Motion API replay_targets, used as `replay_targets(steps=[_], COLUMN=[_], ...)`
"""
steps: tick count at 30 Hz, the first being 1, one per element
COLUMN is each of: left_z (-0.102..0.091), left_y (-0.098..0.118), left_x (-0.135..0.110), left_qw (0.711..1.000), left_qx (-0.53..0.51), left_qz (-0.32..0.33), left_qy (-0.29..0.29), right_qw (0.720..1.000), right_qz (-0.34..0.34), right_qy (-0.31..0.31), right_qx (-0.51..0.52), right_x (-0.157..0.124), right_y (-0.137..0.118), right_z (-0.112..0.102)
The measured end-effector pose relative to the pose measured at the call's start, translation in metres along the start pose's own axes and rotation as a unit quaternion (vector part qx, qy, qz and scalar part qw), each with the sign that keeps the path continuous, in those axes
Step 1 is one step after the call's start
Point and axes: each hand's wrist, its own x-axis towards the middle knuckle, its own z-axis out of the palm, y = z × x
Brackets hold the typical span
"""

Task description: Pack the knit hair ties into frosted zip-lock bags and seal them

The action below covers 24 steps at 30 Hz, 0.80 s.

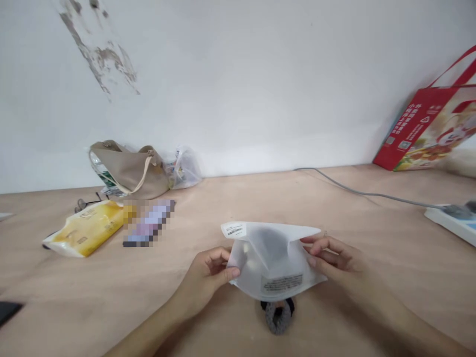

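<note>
Left hand (206,277) pinched on the left side of a frosted plastic pouch (273,260), thumb and fingers together on the film. Right hand (338,263) pinched the same way on the right side, fingers (327,246) bent over the upper corner. Pouch in the lower middle of the frame, held between the 2 hands, its top edges pulled apart around a wide opening, with a dark blurred shape showing through the film. White barcode label (234,230) on the upper left corner; printed label (281,283) near the bottom edge. Just below the pouch, a grey knitted loop (277,317) with black parts, partly hidden behind it, contact between the 2 impossible to tell.

Beneath everything, a pale wooden table (74,297). Toward the left, a yellow packet (84,230) lying flat, beside a pixelated object (148,223), with glasses (85,202) just behind. At the back left, against a white wall (238,74), a beige bag (128,171) in front of a plastic bottle (98,168), and a clear plastic bag (184,168) just beside it. At the upper right, a red box (427,129) tilted against the wall. At the right edge, a white power strip (451,220) with a grey cable (364,191) running across the table. At the left edge, a black item (7,312).
</note>
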Motion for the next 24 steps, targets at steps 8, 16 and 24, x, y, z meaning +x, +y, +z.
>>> replay_targets(steps=[8,16,24], left_z=[0.004,0.006,0.01], left_y=[-0.008,-0.007,0.002], left_x=[0.007,0.01,0.018], left_qw=[0.993,0.988,0.975], left_qx=[-0.017,-0.019,-0.022], left_qz=[0.098,0.109,0.149], left_qy=[0.067,0.106,0.16], right_qw=[0.995,0.987,0.973], right_qz=[-0.085,-0.098,-0.171], right_qy=[0.022,0.039,0.074], right_qx=[-0.056,-0.124,-0.136], right_x=[0.004,0.003,0.01], right_y=[0.007,0.003,-0.012], right_z=[-0.001,0.008,0.015])
